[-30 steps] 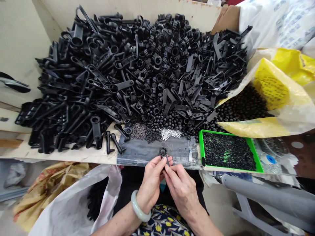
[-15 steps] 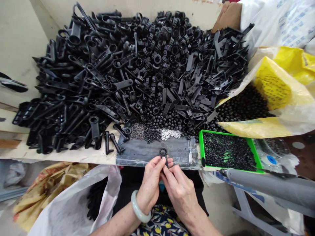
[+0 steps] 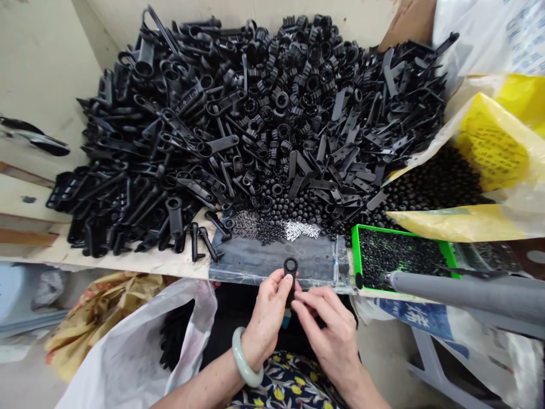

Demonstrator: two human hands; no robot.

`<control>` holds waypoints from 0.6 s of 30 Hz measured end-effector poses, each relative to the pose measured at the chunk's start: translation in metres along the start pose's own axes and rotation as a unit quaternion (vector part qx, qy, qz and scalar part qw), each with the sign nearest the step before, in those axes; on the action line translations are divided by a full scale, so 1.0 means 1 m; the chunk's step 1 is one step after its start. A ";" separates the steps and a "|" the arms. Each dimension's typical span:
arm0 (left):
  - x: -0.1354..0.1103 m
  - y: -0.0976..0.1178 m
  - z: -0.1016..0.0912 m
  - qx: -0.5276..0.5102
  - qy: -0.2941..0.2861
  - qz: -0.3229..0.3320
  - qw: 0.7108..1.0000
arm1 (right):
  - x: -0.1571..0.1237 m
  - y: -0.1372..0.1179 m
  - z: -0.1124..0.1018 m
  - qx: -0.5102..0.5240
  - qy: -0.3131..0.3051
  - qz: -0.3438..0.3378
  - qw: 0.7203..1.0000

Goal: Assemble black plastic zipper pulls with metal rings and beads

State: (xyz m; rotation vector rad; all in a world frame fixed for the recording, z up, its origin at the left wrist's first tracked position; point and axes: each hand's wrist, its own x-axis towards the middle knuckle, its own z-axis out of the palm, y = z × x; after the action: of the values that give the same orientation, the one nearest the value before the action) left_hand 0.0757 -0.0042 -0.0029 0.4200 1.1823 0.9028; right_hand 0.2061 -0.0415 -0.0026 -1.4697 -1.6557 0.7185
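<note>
My left hand (image 3: 269, 309) grips a black plastic lever with a ring at its top end (image 3: 290, 266). The thumb lies over the lever's arm and the ring points away from me. Beside it, my right hand (image 3: 330, 324) has its thumb and forefinger closed at the lever's lower end; any small piece between those tips is hidden. Just beyond lies a dark work mat (image 3: 272, 258). Along its far edge are silver pins (image 3: 301, 230), small grey-brown pieces (image 3: 246, 224) and small black pieces (image 3: 272, 232).
A large heap of black plastic parts (image 3: 221, 145) covers the back of the bench. At right are a green tray (image 3: 356, 255) of black bits, a yellow-white bag (image 3: 496, 147) and a grey tube (image 3: 451, 287). A white sack (image 3: 128, 346) hangs open at lower left.
The view has shifted, so the bench contents sit farther right. My right hand has drawn back slightly from my left, and more of the lever's arm shows.
</note>
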 end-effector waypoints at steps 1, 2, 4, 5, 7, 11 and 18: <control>-0.001 -0.001 -0.002 0.011 -0.011 0.000 1.000 | 0.001 0.001 -0.001 0.025 0.018 0.041 0.999; -0.003 -0.002 -0.004 0.025 -0.021 0.001 0.999 | 0.002 0.003 -0.001 0.053 0.029 0.086 0.994; -0.005 -0.005 -0.009 0.062 -0.040 0.013 0.997 | 0.005 0.006 0.002 0.131 0.028 0.177 0.975; -0.007 -0.007 -0.012 0.081 -0.049 0.023 0.995 | 0.006 0.007 0.006 0.179 0.016 0.212 0.961; -0.009 -0.009 -0.016 0.113 -0.069 0.043 0.990 | 0.010 0.007 0.012 0.273 -0.023 0.256 0.927; -0.013 -0.005 -0.023 0.150 -0.106 0.053 0.982 | 0.015 0.001 0.018 0.383 -0.071 0.288 0.875; -0.022 0.014 -0.038 0.202 -0.156 0.081 0.963 | 0.010 0.000 0.017 0.409 -0.077 0.274 0.867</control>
State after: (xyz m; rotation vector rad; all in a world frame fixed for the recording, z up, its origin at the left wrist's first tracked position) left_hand 0.0334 -0.0196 0.0069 0.9680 1.0454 0.6974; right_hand 0.1914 -0.0307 -0.0093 -1.2299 -0.7958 1.6447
